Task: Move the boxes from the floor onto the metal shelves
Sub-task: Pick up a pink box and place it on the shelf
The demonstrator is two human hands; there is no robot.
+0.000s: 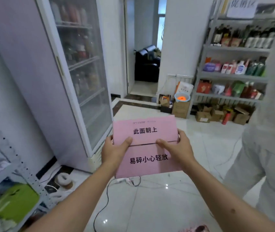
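A metal shelf (233, 76) stocked with goods fills the upper right of the frame; another shelf frame (8, 148) runs down the lower left. At centre, the pink box (146, 148) is carried above the floor, left hand (115, 152) and right hand (177, 148) gripping its sides, thumbs on top. This looks like the carrying step; next comes setting it level on a shelf.

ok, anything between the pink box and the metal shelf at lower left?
Nothing visible. Both hands, left hand and right hand, hold the pink box in the air; the gap to the metal shelf looks open.
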